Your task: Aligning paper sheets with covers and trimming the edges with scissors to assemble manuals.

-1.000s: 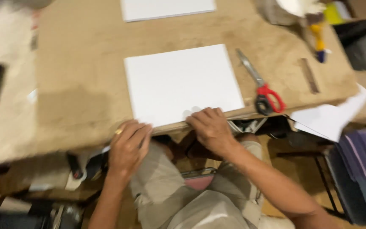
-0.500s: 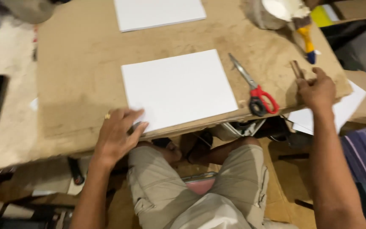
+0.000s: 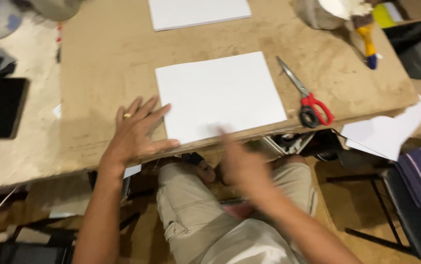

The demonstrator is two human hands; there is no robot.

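- Head view, hands: two hands show. The left hand (image 3: 135, 133) lies flat on the brown table (image 3: 108, 63) with fingers spread, gripping nothing; its fingertips and thumb touch the left edge of a white sheet (image 3: 219, 95). A ring sits on one finger.
- The right hand (image 3: 240, 164) is blurred, just in front of the table's near edge and below the sheet; whether it is clenched or loose cannot be told, and nothing shows in it.
- White sheets on the table: two. The nearer one is square and lies flat close to the near edge, between the left hand and the scissors. The second sheet (image 3: 196, 12) lies at the far edge, partly cut off by the frame, well apart from the first.
- Scissors (image 3: 305, 95): one pair, red handles, blades shut, lying on the table just to the right of the near sheet, handles toward the person.
- One tool with a yellow handle and blue tip (image 3: 368, 41) lies at the far right of the table.
- One black phone (image 3: 4, 107) lies face down on a pale surface to the left of the table.
- Loose white paper (image 3: 386, 129) hangs below the table's right corner.
- The person's knees in beige trousers (image 3: 196, 215) show under the table.
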